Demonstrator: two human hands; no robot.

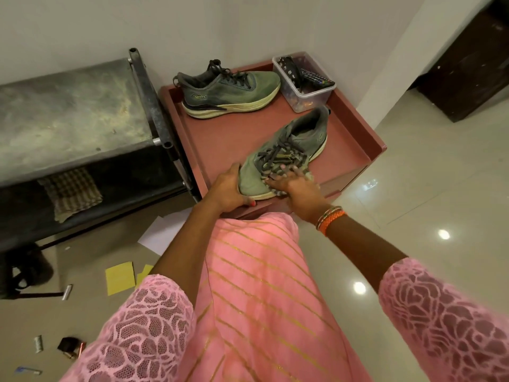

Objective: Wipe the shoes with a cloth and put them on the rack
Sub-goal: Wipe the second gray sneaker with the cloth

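Two grey-green sneakers with pale soles sit on a low pink cabinet top [220, 133]. The far shoe [228, 91] lies at the back. The near shoe [289, 150] has its toe toward me at the front edge. My left hand [230, 188] grips its toe, thumb under the sole. My right hand [294, 186] presses a striped grey cloth [271, 186] against the shoe's side by the laces; the cloth is mostly hidden under my fingers. A dark metal rack [154, 106] stands to the left, with a checked cloth [73, 191] on its lower shelf.
A clear plastic box [308, 97] holding a remote and small items sits at the cabinet's back right corner. Papers, yellow sheets [121, 277], a razor and small items litter the floor at left. A dark door is at the far right.
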